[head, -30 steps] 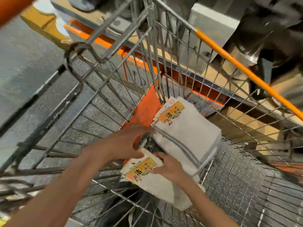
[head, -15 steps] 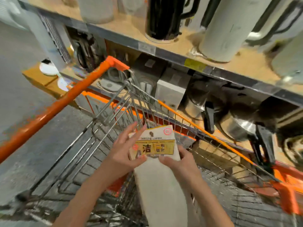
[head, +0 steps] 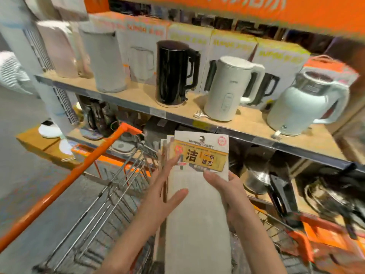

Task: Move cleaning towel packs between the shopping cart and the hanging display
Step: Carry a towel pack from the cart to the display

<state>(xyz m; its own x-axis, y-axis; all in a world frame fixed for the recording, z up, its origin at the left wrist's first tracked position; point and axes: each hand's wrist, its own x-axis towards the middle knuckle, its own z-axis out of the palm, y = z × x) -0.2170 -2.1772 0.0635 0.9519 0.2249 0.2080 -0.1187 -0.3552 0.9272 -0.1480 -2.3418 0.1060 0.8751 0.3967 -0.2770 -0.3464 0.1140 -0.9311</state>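
Note:
Above the shopping cart (head: pixel 110 196) I hold up a small stack of cleaning towel packs (head: pixel 197 214). They are pale grey cloths with white and yellow header cards. My right hand (head: pixel 227 196) grips the right edge, thumb across the front just under the card. The index finger and thumb of my left hand (head: pixel 164 190) lie straight against the front left side, where the edges of the rear packs fan out. The packs' lower end runs out of the frame. No hanging display shows.
The cart's orange handle bar (head: pixel 79 171) slants from the lower left. Straight ahead a wooden shelf (head: pixel 246 123) carries a black kettle (head: pixel 173 74), white kettles (head: pixel 229 89) and boxes. A lower shelf holds pots (head: pixel 256 180). Grey floor lies left.
The packs were picked out of the cart basket and raised upright in front of the shelf. My view swung up from the cart floor to the kettle shelf.

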